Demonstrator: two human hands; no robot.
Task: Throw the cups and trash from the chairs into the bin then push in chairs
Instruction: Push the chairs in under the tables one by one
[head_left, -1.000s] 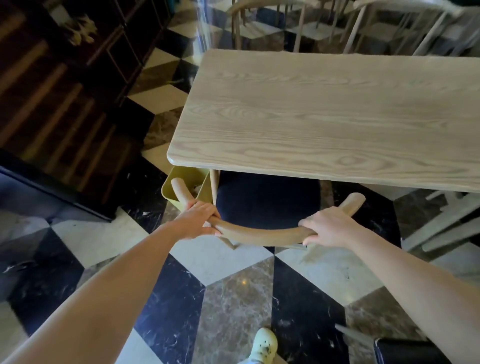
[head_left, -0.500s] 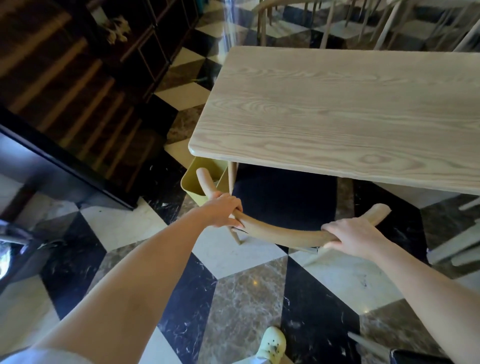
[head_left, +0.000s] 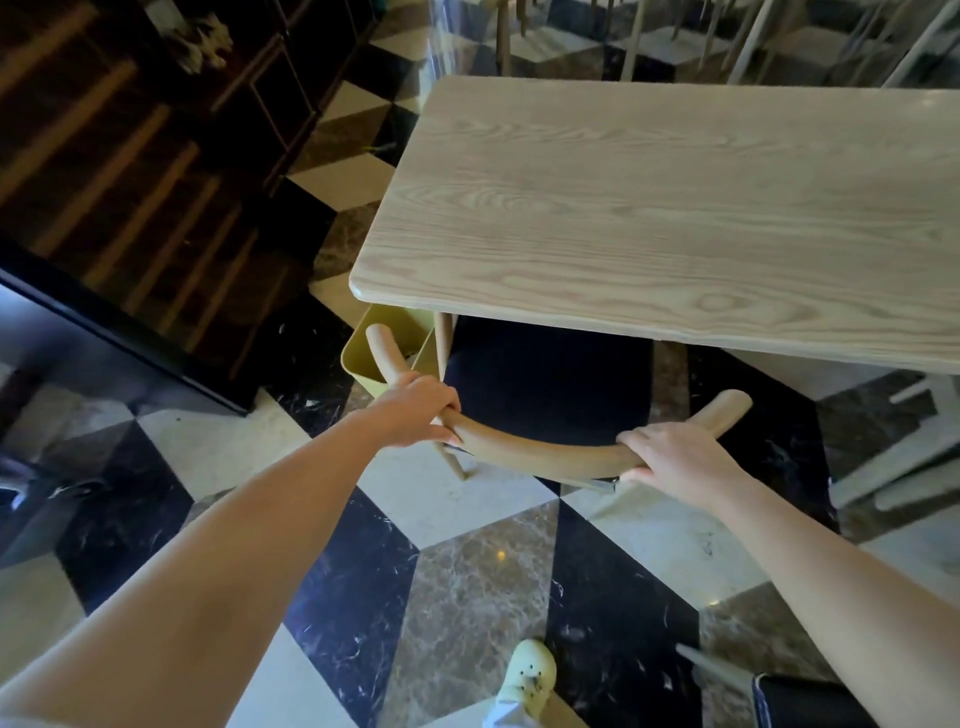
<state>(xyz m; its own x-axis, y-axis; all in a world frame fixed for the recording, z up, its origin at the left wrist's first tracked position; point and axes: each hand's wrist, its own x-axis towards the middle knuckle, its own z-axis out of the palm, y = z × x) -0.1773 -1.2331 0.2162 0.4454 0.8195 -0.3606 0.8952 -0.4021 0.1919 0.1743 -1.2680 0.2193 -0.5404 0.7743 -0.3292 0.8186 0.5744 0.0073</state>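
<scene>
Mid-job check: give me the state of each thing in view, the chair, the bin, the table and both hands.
Chair: seat partly under the table, curved backrest held at both ends.
Left hand: grip closed on the backrest.
Right hand: grip closed on the backrest.
Yellow bin: upright on the floor at the table corner, contents hidden.
Table: top bare.

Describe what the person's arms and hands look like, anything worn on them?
Both forearms are bare to the frame edge: no sleeves, gloves, watch, rings or bracelets show. The left hand and right hand are uncovered. A pale fabric edge, possibly a sleeve, shows at the lower left corner.
</scene>
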